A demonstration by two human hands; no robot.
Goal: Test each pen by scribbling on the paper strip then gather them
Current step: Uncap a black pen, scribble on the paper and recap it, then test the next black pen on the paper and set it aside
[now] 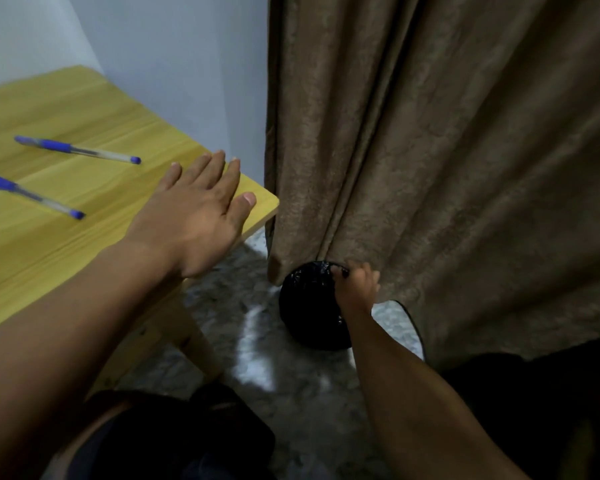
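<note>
Two blue capped pens lie on the yellow wooden table (49, 258): one pen (78, 150) farther back, the other pen (32, 195) nearer and cut off by the left edge. My left hand (194, 216) rests flat with fingers spread on the table's right corner, to the right of both pens and holding nothing. Down on the floor to the right of the table, my right hand (357, 284) grips the rim of a black plastic bag lining a round bin (309, 310). No paper strip is in view.
A brown curtain (447, 150) hangs at the right, its hem draped over the bin's back. A pale wall (174, 64) stands behind the table. A wooden table leg (198, 341) slants down to the grey speckled floor (291, 393). My dark-clothed knees fill the bottom.
</note>
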